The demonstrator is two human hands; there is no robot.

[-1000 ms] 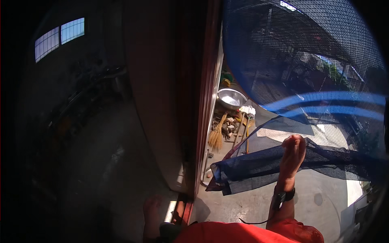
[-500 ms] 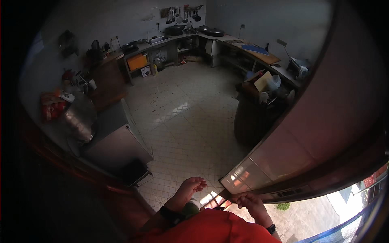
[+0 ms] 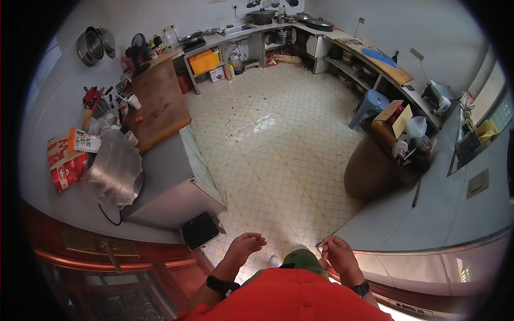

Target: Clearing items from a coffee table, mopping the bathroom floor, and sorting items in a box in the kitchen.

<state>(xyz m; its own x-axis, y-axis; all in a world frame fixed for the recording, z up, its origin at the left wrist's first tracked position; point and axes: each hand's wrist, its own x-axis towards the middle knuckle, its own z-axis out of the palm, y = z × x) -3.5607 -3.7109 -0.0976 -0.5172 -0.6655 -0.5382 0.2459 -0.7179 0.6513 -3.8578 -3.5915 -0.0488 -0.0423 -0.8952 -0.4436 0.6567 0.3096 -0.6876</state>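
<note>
My left hand (image 3: 249, 249) hangs in front of the red shirt, above the tiled floor. Its fingers are loosely bent but apart, with nothing in them. My right hand (image 3: 341, 258) is raised on the other side of the shirt, fingers curled in toward the thumb. Whatever may be inside that curl is hidden. A dark band circles each wrist. Nearest my left hand is a black flat-topped box (image 3: 201, 231) on the floor, apart from the fingers. The lower edge of the white tiled wall (image 3: 396, 224) runs close to my right hand.
A wooden door (image 3: 176, 283) stands at the near left. Beyond it, a brown board (image 3: 158, 104) tops a cabinet (image 3: 176, 182). On the right are a large brown vat (image 3: 369, 168) and a blue stool (image 3: 369, 106). Counters with pans line the far walls of the tiled floor (image 3: 267, 160).
The view has moved forward through the doorway and turned right, and the room looks brighter. The bright outdoor ground has mostly left the view. Both hands remain raised before the shirt.
</note>
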